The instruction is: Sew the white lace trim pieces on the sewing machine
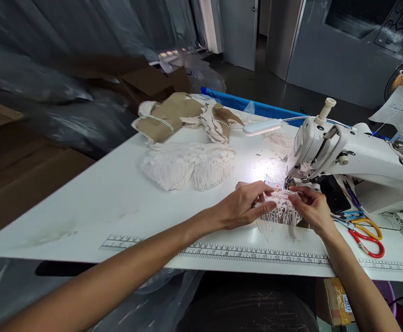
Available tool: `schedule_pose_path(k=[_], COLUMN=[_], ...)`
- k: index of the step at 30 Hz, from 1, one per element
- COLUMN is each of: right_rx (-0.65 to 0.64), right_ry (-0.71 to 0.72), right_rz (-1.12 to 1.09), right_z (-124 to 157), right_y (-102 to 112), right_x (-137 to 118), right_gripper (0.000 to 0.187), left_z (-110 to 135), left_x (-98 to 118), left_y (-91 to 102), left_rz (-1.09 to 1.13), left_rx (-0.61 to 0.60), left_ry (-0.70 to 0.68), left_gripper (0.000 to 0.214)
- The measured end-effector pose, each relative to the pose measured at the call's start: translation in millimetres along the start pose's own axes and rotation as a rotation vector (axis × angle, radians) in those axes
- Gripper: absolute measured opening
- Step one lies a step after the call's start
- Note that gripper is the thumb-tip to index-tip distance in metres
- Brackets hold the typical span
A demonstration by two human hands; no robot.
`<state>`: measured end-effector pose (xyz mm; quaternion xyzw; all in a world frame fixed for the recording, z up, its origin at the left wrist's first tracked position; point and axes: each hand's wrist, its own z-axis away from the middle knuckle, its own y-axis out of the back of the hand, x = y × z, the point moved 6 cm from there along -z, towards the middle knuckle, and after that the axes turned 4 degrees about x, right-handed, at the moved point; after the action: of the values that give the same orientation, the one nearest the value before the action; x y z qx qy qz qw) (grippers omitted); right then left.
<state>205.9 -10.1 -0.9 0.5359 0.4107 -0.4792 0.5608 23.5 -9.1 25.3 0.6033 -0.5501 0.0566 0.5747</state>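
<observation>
A strip of white fringed lace [281, 210] lies just in front of the needle of a white sewing machine [363, 147]. My right hand [312, 207] pinches the lace's right end between thumb and fingers. Over its left end is my left hand [248, 205], fingers bent and thumb stretched toward the fringe; whether it grips the lace I cannot tell. Lamp light falls brightly on the needle area. More lace [273, 166] lies behind the needle. To the left a larger pile of white lace [189, 166] rests on the table.
Tan-wrapped bundles [173, 115] sit at the table's back. Scissors with red and orange handles [367, 235], blue snips [353, 215] and a dark phone [334, 193] lie right of my right hand. A printed ruler [253, 253] runs along the front edge. Cardboard boxes [24, 170] stand left.
</observation>
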Motion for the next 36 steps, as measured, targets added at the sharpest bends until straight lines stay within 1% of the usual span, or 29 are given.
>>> schedule_pose_path(k=[2,4,6,8,11,12,14,16,18,20,22,23,24,26,28,29,30,32,34,36], right_rx=[-0.001,-0.029,-0.079,-0.106,-0.074,-0.070,-0.098,-0.069,-0.110,-0.169,-0.222,-0.241,-0.256,-0.270,-0.282,-0.268,-0.235,-0.182,-0.141,-0.113], right_ry=[0.008,0.018,0.020,0.046,0.152,0.188,0.266,0.402,0.507,0.564,0.598,0.611,0.624,0.643,0.686,0.719,0.758,0.818,0.854,0.870], right_rz=[-0.072,-0.108,-0.076,0.046,0.293,0.339,0.389,0.415,0.419,0.419,0.424,0.430,0.437,0.449,0.440,0.434,0.433,0.470,0.543,0.629], right_z=[-1,-3,-3,-1,6,10,17,24,28,27,19,14,6,-12,-32,-42,-52,-70,-83,-91], right_y=[-13,-23,-28,-25,-10,-6,-5,-8,-19,-32,-49,-58,-68,-91,-117,-130,-142,-165,-184,-197], right_x=[-7,-12,-13,-12,-14,-16,-23,-35,-45,-53,-59,-62,-65,-70,-75,-78,-81,-85,-86,-86], right_gripper=[0.053,0.057,0.061,0.056,0.046,0.045,0.044,0.037,0.033,0.031,0.032,0.032,0.033,0.034,0.035,0.036,0.037,0.037,0.037,0.037], left_z=[0,1,2,3,3,4,7,12,21,29,36,38,39,40,41,42,42,44,47,50], left_x=[-7,-13,-18,-21,-19,-17,-9,3,13,18,11,2,-9,-37,-69,-82,-93,-107,-114,-117], left_y=[2.0,1.9,2.6,3.9,6.8,8.6,12.9,14.7,12.5,14.7,29.1,42.7,58.8,98.4,135.1,149.9,159.0,167.3,166.4,162.8], left_rz=[0.201,0.309,0.274,0.161,0.016,-0.023,-0.131,-0.308,-0.446,-0.508,-0.548,-0.577,-0.621,-0.728,-0.785,-0.775,-0.740,-0.700,-0.676,-0.658], left_rx=[-0.012,-0.004,0.035,0.054,0.037,0.036,0.054,0.070,0.058,0.069,0.110,0.149,0.180,0.268,0.304,0.329,0.322,0.319,0.334,0.367], left_ry=[0.133,0.217,0.275,0.295,0.271,0.254,0.197,0.116,0.052,-0.005,-0.020,-0.005,0.015,0.083,0.204,0.250,0.269,0.273,0.265,0.262], left_gripper=[0.057,0.065,0.067,0.058,0.047,0.046,0.045,0.039,0.032,0.024,0.018,0.017,0.020,0.025,0.026,0.026,0.025,0.024,0.022,0.021])
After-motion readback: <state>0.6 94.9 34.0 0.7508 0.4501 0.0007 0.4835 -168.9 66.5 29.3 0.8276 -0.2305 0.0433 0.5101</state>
